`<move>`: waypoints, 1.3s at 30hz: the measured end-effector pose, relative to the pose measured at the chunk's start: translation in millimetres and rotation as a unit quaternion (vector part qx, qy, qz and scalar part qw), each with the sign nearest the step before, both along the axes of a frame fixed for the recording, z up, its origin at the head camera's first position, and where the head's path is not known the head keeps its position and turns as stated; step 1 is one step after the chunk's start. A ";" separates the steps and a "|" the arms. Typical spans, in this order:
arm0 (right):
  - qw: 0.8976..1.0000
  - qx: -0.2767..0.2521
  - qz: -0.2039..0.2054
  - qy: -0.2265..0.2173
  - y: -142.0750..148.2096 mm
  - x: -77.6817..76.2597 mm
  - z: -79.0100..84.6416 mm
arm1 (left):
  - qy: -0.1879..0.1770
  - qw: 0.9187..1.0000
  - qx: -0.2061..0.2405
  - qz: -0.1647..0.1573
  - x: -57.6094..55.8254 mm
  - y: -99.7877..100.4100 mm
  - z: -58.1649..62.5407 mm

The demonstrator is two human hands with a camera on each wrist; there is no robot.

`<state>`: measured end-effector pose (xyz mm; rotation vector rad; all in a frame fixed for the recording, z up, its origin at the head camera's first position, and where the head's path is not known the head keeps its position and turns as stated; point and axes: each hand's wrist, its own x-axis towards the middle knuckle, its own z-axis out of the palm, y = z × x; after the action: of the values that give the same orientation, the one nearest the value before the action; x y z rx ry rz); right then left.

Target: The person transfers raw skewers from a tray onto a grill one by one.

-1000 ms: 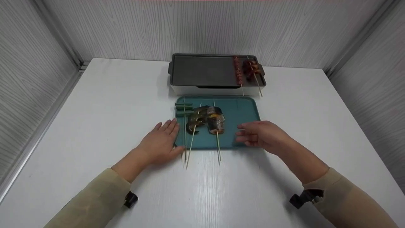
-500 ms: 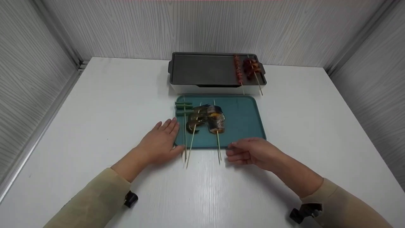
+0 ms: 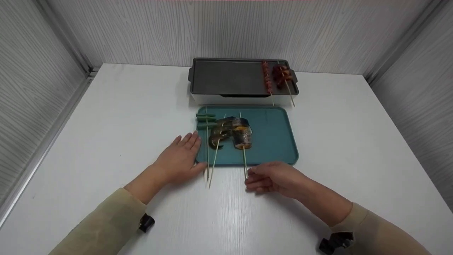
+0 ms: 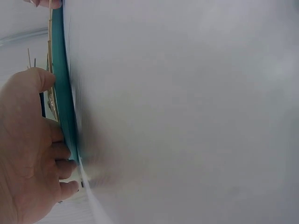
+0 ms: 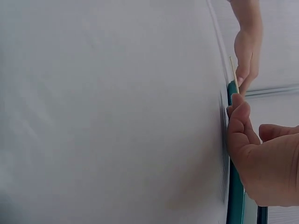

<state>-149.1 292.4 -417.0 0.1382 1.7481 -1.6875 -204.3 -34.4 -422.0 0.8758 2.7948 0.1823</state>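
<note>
In the head view, a fish skewer [image 3: 242, 136] lies on the teal tray [image 3: 272, 141], its stick end passing over the near edge. Beside that stick end is my right hand [image 3: 279, 179], its fingers loosely bent; the right wrist view shows the thumb apart from the fingertips. With fingers extended, my left hand [image 3: 180, 159] rests against the tray's left edge; its thumb is near the sticks of a shrimp skewer [image 3: 220, 134] and a green vegetable skewer [image 3: 206, 122]. The left wrist view shows the fingers along the tray wall [image 4: 65, 93].
Behind the tray stands a dark griddle [image 3: 226, 76] on a white base. At its right end lie a thin red skewer [image 3: 267, 78] and a chunkier reddish-brown skewer [image 3: 281, 76], sticks overhanging the front. Pale wood-grain walls enclose the white table [image 3: 141, 106].
My right hand has moved from above the tray's right side toward me and left, to the end of the fish skewer's stick. The left hand stays at the tray's edge.
</note>
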 end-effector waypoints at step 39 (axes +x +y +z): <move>0.999 0.001 -0.032 0.009 -1.9 -2.5 4.6 | 0.008 1.000 0.003 -0.002 0.2 -1.1 -2.1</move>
<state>-151.6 290.5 -412.4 0.1822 1.7760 -1.7387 -204.1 -35.5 -424.1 0.8882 2.8088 0.1826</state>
